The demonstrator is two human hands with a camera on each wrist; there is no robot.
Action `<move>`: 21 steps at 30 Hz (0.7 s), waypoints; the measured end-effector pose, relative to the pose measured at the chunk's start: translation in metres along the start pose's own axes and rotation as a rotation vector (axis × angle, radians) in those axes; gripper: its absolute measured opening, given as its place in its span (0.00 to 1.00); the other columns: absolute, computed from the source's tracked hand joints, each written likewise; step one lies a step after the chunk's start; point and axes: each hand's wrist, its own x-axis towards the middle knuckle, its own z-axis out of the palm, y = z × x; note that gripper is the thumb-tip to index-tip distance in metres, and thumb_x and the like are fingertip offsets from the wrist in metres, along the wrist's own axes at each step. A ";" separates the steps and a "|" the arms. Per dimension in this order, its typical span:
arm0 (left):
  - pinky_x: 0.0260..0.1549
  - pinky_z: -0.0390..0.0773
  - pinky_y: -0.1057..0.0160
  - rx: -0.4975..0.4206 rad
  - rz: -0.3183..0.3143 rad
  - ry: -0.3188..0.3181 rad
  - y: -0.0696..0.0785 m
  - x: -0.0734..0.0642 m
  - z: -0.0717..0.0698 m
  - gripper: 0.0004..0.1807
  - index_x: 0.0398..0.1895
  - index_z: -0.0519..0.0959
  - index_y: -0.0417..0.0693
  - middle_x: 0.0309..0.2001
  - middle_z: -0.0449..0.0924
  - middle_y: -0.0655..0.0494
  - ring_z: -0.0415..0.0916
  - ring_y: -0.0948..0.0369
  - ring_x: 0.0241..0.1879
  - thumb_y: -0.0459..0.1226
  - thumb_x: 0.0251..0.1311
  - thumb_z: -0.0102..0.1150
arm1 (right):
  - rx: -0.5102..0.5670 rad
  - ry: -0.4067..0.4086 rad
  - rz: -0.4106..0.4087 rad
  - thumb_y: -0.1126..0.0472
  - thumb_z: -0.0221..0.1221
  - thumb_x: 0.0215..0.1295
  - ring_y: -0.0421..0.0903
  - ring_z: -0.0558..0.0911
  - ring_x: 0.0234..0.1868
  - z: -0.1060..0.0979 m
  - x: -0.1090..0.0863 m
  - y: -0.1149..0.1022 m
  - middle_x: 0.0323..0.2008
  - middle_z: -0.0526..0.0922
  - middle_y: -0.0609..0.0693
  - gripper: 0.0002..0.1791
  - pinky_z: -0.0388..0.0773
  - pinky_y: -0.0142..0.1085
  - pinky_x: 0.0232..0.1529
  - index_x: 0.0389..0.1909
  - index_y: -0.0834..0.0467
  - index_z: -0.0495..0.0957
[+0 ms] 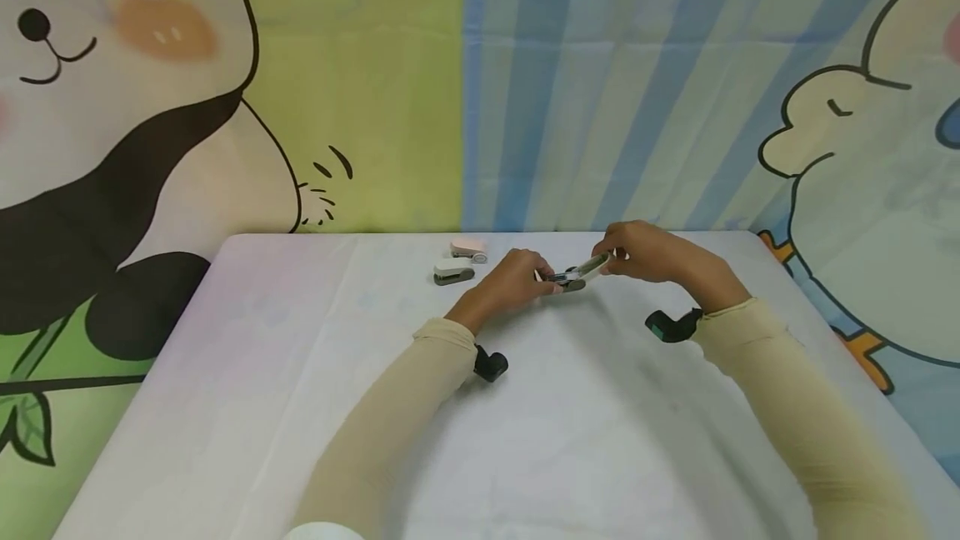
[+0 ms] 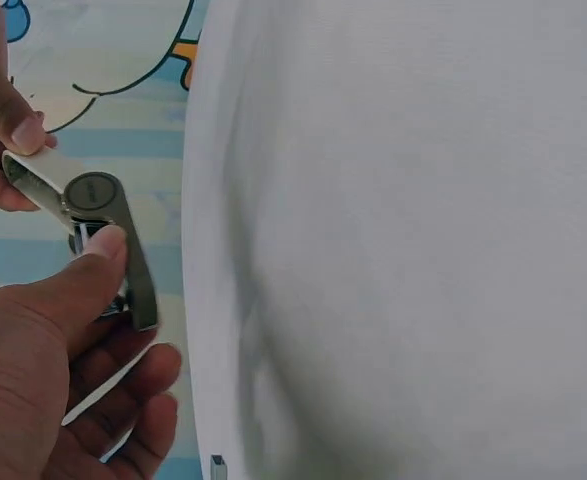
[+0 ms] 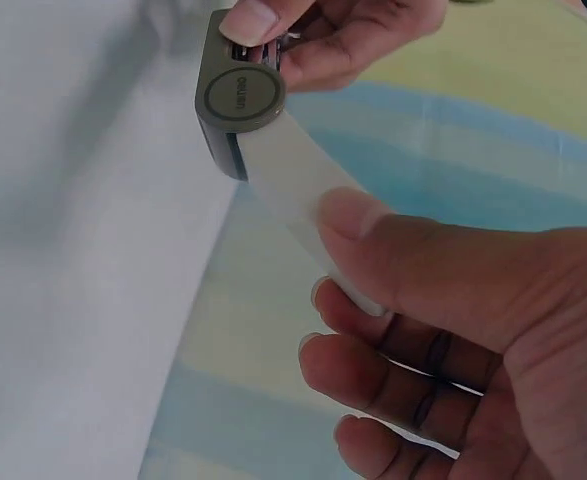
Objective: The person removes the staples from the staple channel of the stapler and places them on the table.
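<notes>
A white and grey-green stapler [image 1: 595,267] is held above the far part of the table, its white cover [image 3: 298,170] swung up from its grey-green base [image 2: 141,265]. Around the base end, my left hand [image 1: 510,283] pinches, with the thumb [image 2: 101,255] pressed over the metal staple channel. My right hand [image 1: 651,255] grips the free end of the white cover between thumb and fingers. The round hinge [image 3: 243,95] lies between the two hands. Fingers partly hide the channel, so I cannot tell whether it holds staples.
Left of my hands, a second white and grey-green stapler [image 1: 453,272] and a pink one [image 1: 468,250] stand on the white-covered table [image 1: 300,407]. A small metallic strip [image 2: 218,467] lies at the lower edge of the left wrist view. Behind the table hangs a cartoon-print cloth [image 1: 397,107].
</notes>
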 end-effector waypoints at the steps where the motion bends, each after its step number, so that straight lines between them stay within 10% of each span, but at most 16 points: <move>1: 0.28 0.72 0.66 -0.015 -0.002 0.023 0.000 0.004 0.001 0.11 0.40 0.86 0.47 0.35 0.80 0.62 0.73 0.63 0.30 0.44 0.59 0.68 | 0.003 0.007 0.010 0.67 0.65 0.62 0.46 0.77 0.34 -0.002 0.000 0.004 0.36 0.77 0.52 0.14 0.76 0.41 0.34 0.49 0.65 0.82; 21: 0.28 0.72 0.65 0.243 -0.202 0.113 0.010 0.046 0.035 0.12 0.40 0.87 0.50 0.34 0.83 0.60 0.72 0.65 0.29 0.46 0.60 0.66 | 0.021 0.034 0.133 0.67 0.64 0.63 0.52 0.79 0.39 0.019 0.016 0.060 0.44 0.79 0.59 0.16 0.77 0.45 0.39 0.51 0.65 0.81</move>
